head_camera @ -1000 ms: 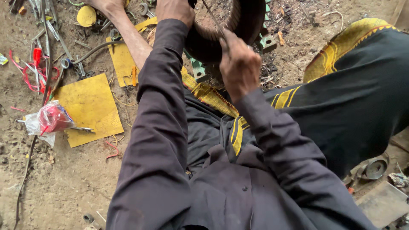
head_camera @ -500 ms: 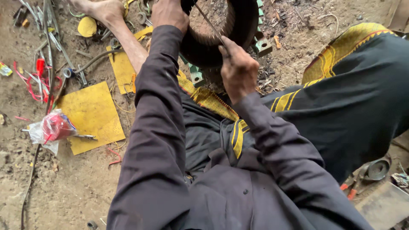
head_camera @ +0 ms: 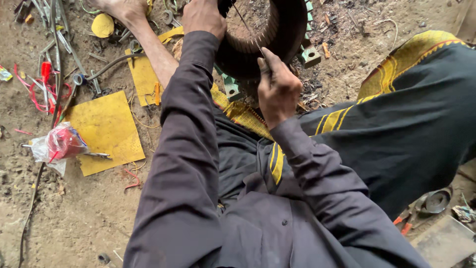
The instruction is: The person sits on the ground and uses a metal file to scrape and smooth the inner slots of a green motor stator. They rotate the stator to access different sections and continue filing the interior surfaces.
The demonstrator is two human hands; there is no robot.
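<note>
A dark ring-shaped motor stator [head_camera: 290, 30] with a ribbed inner wall stands on the dirt floor between my legs. My left hand [head_camera: 202, 17] grips its left rim from above. My right hand [head_camera: 277, 87] is at the near rim, pinching a thin rod or wire [head_camera: 244, 22] that slants up into the ring's opening. Green metal feet [head_camera: 311, 55] stick out under the ring. Both arms are in dark sleeves.
Yellow sheets [head_camera: 106, 129] lie on the dirt at left, with a plastic bag holding something red [head_camera: 59, 145], red wire, and several hand tools [head_camera: 54, 44]. My bare left leg [head_camera: 148, 47] stretches past them. Pliers and a round metal part [head_camera: 436, 201] lie at right.
The view has shifted so the ring and both hands sit slightly lower in frame. My right hand has moved a little along the near rim with the thin rod. My left hand stays on the rim.
</note>
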